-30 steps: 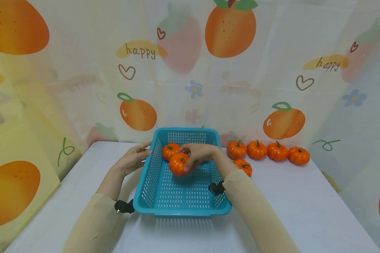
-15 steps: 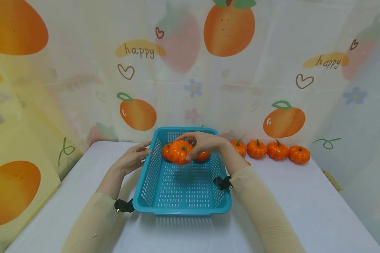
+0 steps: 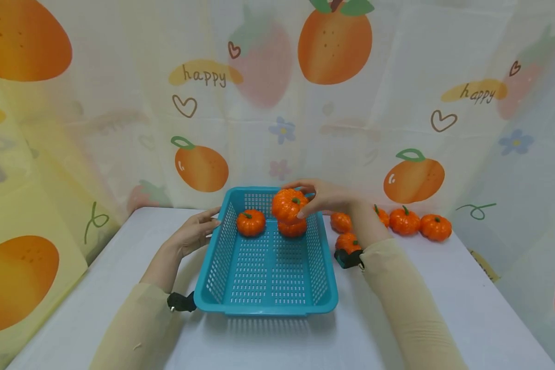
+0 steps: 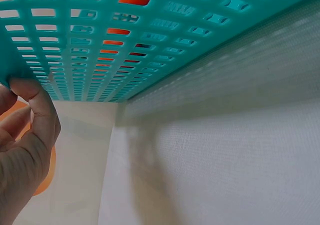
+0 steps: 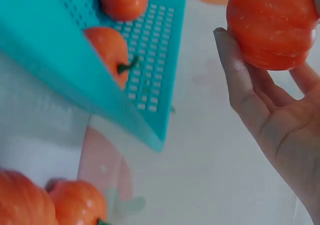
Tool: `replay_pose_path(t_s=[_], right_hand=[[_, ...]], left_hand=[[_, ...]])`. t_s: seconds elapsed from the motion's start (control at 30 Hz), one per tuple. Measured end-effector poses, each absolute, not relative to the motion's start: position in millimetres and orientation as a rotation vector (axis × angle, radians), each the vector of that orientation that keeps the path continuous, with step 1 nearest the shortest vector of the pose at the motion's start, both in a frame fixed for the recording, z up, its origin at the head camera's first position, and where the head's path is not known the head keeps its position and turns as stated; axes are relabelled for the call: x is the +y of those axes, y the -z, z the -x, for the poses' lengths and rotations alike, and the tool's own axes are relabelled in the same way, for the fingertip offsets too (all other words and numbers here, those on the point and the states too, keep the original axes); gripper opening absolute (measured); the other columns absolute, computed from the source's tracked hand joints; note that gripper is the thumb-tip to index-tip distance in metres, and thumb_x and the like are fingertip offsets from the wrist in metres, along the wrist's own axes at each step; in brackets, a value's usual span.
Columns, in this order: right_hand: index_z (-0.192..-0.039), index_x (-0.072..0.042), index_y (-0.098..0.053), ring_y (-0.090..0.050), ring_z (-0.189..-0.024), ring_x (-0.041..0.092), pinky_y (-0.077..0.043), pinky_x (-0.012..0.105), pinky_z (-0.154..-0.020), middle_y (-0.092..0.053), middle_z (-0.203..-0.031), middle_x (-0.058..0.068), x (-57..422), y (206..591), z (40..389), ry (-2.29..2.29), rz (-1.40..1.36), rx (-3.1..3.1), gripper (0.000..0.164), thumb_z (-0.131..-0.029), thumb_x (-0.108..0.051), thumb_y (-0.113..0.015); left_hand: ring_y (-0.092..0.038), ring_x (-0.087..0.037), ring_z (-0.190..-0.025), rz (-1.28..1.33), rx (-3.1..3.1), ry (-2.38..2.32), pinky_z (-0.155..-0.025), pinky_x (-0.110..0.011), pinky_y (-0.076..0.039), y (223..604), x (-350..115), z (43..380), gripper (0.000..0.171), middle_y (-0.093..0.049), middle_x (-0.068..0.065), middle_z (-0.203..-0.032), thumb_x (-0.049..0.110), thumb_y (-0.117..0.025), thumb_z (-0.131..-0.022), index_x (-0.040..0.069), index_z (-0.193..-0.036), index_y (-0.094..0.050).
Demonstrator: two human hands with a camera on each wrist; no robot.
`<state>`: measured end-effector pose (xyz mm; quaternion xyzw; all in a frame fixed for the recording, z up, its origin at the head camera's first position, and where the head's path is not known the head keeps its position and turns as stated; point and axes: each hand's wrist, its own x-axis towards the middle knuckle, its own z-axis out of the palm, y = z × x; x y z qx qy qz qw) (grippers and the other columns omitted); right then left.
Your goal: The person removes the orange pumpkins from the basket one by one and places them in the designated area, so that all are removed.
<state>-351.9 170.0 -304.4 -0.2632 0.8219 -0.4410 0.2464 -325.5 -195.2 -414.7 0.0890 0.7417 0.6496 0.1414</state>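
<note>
A small orange toy pumpkin (image 3: 287,205) with a green stem is held by my right hand (image 3: 329,197), up over the back right of the blue plastic basket (image 3: 268,310). The right wrist view shows fingers and thumb around this pumpkin (image 5: 272,27), above the rim. Two more pumpkins lie inside: one at the back left (image 3: 251,224), and another (image 3: 292,229) partly hidden beneath the held one. My left hand (image 3: 195,232) grips the basket's left rim near the back; in the left wrist view bent fingers (image 4: 42,112) hold its edge.
Right of the basket several pumpkins (image 3: 404,221) line the back of the white table (image 3: 444,298), partly covered by my right forearm. One pumpkin (image 3: 347,242) sits nearer, by the basket's right side. A fruit-printed cloth (image 3: 277,139) hangs behind the table.
My right hand has lifted the pumpkin from the middle of the basket and carried it to the back right. The left hand and basket have stayed in place.
</note>
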Motion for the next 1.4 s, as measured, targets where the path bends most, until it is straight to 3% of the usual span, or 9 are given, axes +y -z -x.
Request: replay_pose_path(t_s=[0.23, 0.5, 0.83, 1.17, 1.4], right_hand=[[-0.141, -0.04, -0.048, -0.041, -0.141, 0.03, -0.051, 0.047, -0.101, -0.033, -0.158, 0.002, 202.6, 301.4, 353.7, 1.217, 0.698, 2.294, 0.072, -0.08, -0.019, -0.079], [-0.147, -0.036, -0.042, -0.023, -0.15, 0.036, -0.04, 0.06, -0.111, -0.025, -0.163, 0.004, 245.5, 298.2, 347.7, 1.247, 0.614, 2.374, 0.072, -0.085, -0.022, -0.075], [-0.149, -0.026, -0.037, -0.04, -0.135, 0.037, -0.052, 0.036, -0.095, -0.024, -0.159, 0.013, 292.3, 308.3, 346.1, 1.354, 0.552, 2.311, 0.068, -0.09, -0.016, -0.069], [-0.146, -0.022, -0.037, -0.059, -0.106, 0.022, -0.057, 0.03, -0.087, -0.03, -0.147, 0.016, 327.3, 331.7, 340.9, 1.439, 0.404, 2.281, 0.067, -0.089, -0.011, -0.07], [-0.152, -0.022, -0.029, -0.052, -0.12, 0.023, -0.054, 0.036, -0.096, -0.018, -0.161, 0.018, 356.5, 350.8, 334.5, 1.374, 0.243, 2.294, 0.077, -0.088, -0.019, -0.072]], left_hand=[[-0.066, -0.014, -0.1, -0.255, 2.174, -1.849, -0.091, -0.029, -0.057, 415.2, -195.9, 325.6, 0.065, -0.055, -0.004, -0.117, 0.024, -0.053, -0.102, 0.013, -0.158, -0.021], [-0.065, -0.014, -0.101, -0.265, 2.181, -1.838, -0.092, -0.029, -0.056, 417.6, -197.2, 327.3, 0.065, -0.055, -0.005, -0.117, 0.024, -0.052, -0.103, 0.013, -0.158, -0.021], [-0.065, -0.015, -0.103, -0.267, 2.182, -1.847, -0.094, -0.032, -0.056, 418.1, -198.8, 326.5, 0.065, -0.054, -0.007, -0.12, 0.025, -0.054, -0.102, 0.014, -0.158, -0.022], [-0.064, -0.012, -0.099, -0.278, 2.151, -1.857, -0.09, -0.029, -0.056, 418.5, -196.7, 328.2, 0.063, -0.055, -0.007, -0.117, 0.021, -0.052, -0.103, 0.012, -0.158, -0.023], [-0.064, -0.011, -0.097, -0.249, 2.16, -1.856, -0.089, -0.028, -0.056, 418.5, -197.1, 328.4, 0.062, -0.055, -0.005, -0.114, 0.021, -0.052, -0.103, 0.013, -0.158, -0.024]])
